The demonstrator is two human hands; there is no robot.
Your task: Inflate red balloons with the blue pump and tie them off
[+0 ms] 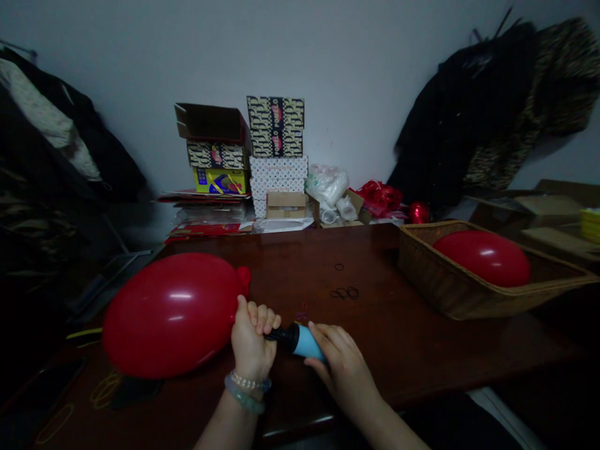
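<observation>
A large inflated red balloon [171, 314] lies on the dark wooden table [375, 325] at the left. My left hand [252, 340] is closed around the balloon's neck where it meets the black nozzle of a blue hand pump [300, 340]. My right hand [340, 369] grips the blue body of the pump, just right of the left hand. Two bead bracelets sit on my left wrist.
A wicker basket [450, 294] at the right holds another red balloon [482, 257]. Small rubber bands [344, 292] lie mid-table, yellow ones [104, 390] at the front left. Stacked boxes [276, 147], bags and red ribbon line the far wall. Dark coats hang on both sides.
</observation>
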